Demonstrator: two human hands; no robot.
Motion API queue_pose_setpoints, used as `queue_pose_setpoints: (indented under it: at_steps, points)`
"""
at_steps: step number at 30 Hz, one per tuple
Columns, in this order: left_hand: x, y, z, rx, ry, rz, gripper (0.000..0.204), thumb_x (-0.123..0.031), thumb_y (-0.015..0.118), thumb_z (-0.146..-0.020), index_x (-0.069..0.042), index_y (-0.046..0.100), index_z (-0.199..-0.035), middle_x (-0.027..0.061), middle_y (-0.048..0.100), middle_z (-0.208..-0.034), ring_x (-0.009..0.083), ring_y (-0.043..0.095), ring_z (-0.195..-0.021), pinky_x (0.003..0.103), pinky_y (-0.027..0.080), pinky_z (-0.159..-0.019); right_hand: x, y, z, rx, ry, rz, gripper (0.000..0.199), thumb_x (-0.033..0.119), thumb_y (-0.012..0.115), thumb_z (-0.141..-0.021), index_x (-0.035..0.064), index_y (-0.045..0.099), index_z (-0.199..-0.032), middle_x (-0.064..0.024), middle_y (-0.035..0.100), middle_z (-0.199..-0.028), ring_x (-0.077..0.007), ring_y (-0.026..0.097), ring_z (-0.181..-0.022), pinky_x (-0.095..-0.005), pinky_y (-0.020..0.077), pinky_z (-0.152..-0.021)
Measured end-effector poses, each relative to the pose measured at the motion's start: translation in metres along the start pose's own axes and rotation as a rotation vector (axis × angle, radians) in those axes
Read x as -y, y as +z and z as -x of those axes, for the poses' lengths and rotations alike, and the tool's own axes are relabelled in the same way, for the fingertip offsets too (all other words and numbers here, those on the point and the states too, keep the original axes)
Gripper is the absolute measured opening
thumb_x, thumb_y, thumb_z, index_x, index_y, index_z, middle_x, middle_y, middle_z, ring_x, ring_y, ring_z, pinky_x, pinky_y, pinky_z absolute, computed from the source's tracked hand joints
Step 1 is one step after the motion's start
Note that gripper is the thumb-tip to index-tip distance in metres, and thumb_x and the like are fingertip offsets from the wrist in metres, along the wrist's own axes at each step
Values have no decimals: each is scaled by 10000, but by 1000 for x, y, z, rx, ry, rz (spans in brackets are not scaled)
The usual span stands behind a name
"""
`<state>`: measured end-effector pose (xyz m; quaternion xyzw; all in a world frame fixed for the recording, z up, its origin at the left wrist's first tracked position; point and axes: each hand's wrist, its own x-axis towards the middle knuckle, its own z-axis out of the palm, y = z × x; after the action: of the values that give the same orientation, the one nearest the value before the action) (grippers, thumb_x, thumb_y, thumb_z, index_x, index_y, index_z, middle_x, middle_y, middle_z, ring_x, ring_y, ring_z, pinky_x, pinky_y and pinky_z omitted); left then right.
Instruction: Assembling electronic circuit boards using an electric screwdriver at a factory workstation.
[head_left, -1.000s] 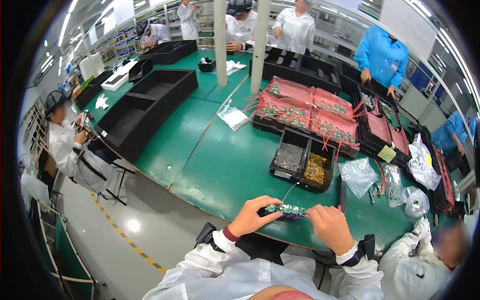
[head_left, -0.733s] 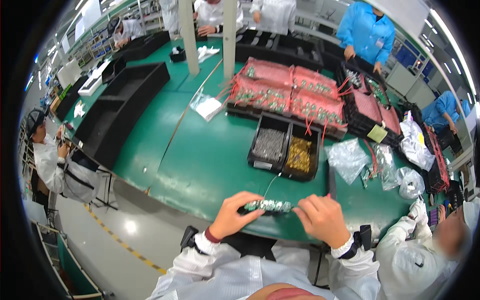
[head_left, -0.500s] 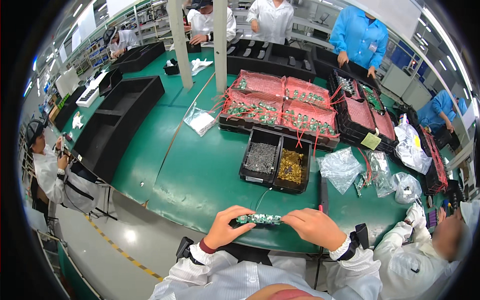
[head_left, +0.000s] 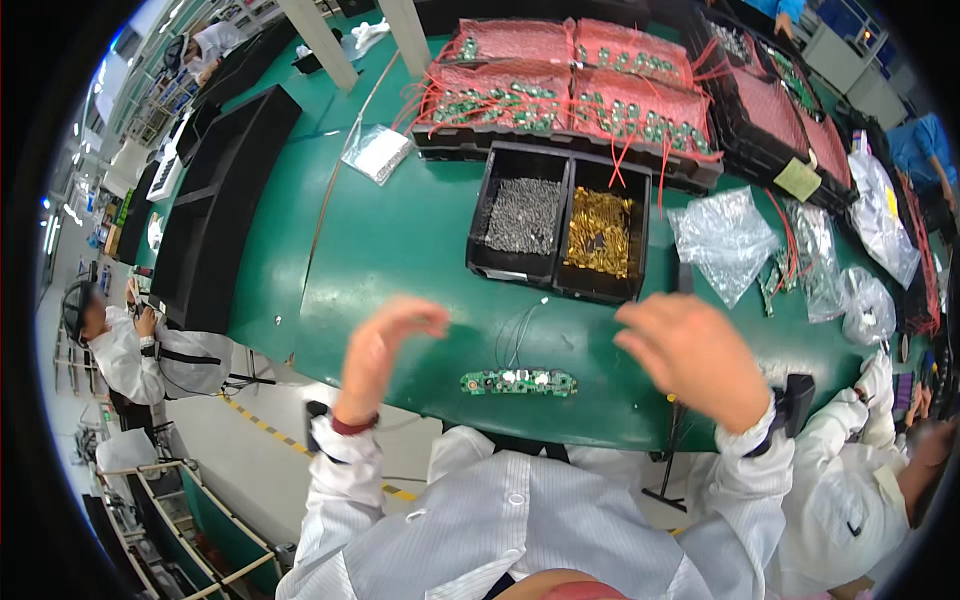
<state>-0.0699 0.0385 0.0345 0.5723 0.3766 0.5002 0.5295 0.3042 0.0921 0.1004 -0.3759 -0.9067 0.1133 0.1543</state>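
A narrow green circuit board (head_left: 519, 383) lies flat on the green table near its front edge. Thin pale wires (head_left: 520, 330) run from it toward the far side and end in a small white plug. To the left of the board, my left hand (head_left: 385, 350) is raised with its fingers loosely bent, a bit smeared by motion, and nothing in it. My right hand (head_left: 698, 358) hovers to the right, fingers apart and free of any object. Neither touches the board. Beyond it stand two joined black bins (head_left: 512, 272), one with small silver metal parts (head_left: 522, 215), the other with gold-coloured ones (head_left: 600, 232).
Behind the bins, black trays lined with pink bubble wrap (head_left: 515, 42) carry many small green boards and red wires. Clear plastic bags (head_left: 727, 243) lie to the right. Long black trays (head_left: 225, 205) stand at the left. A co-worker's white sleeve (head_left: 835, 490) is close on my right.
Both hands have let go of the circuit board and moved apart, left and right. The board now rests on the table. My view has tilted downward.
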Motion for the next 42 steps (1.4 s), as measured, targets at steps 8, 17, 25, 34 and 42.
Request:
queue_pose_setpoints:
  at_steps: [8, 17, 25, 34, 42]
  points:
    - [-3, 46, -164, 201, 532, -1344, 115, -109, 703, -852, -4, 734, -890, 158, 708, -884, 332, 693, -840, 398, 570, -725, -25, -18, -32, -102, 70, -231, 167, 151, 720, -900, 25, 715, -1010, -175, 678, -890, -401, 649, -847, -467, 520, -755]
    - [66, 72, -174, 368, 385, -1575, 66, -89, 684, -777, -58, 699, -833, 112, 673, -865, 297, 663, -941, 405, 566, -809, -37, -18, 59, 119, -48, 362, 410, -11, 632, -787, 126, 680, -1170, -104, 652, -1212, -310, 563, -1271, -484, 445, -1046]
    - [52, 62, -184, 366, 536, -1528, 86, -111, 700, -769, -63, 718, -838, 100, 688, -841, 305, 659, -922, 419, 544, -865, -86, 11, 63, 222, -489, 464, 281, 160, 670, -813, 149, 633, -1091, -60, 634, -1178, -249, 564, -1286, -532, 361, -1200]
    - [44, 45, -166, 219, 525, -1212, 89, -133, 702, -874, -68, 725, -929, 84, 626, -893, 297, 607, -943, 423, 504, -852, -60, 21, 69, -145, -631, 349, 254, 164, 714, -815, 234, 591, -1025, -25, 602, -990, -218, 655, -1007, -509, 498, -1071]
    - [48, 43, -173, 211, 578, -1287, 105, -125, 718, -832, -83, 787, -899, 57, 698, -835, 284, 625, -890, 420, 499, -810, -20, -28, 28, -712, -619, 90, 321, 154, 802, -815, 163, 524, -976, -54, 570, -860, -262, 600, -759, -495, 531, -707]
